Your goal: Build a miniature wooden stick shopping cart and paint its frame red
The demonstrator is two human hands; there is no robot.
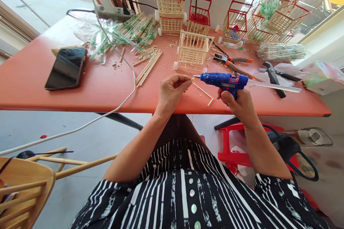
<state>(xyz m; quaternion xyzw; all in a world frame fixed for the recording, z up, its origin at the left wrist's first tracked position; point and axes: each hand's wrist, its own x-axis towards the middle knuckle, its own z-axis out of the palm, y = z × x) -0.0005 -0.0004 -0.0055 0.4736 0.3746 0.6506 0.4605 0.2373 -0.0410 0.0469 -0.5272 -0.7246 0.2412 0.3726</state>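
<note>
My right hand [238,104] grips a blue glue gun [223,79] with a clear glue stick poking out of its back end, its nozzle pointing left. My left hand [172,89] pinches a small wooden stick piece [191,79] right at the nozzle tip. Both hands hover above the near edge of the red-orange table [102,89]. Just below the nozzle a thin L-shaped stick piece [204,94] lies on the table. A small stick-built cart [193,49] with white wheels stands just beyond the hands.
A black phone [66,68] lies at the left, with loose sticks [148,66] and wrapped stick bundles [134,28] behind. Orange-handled pliers [233,63], black cutters [274,75] and several finished carts [199,10] sit at the back right. A white cable [118,105] hangs off the table edge. A wooden chair [24,186] stands lower left.
</note>
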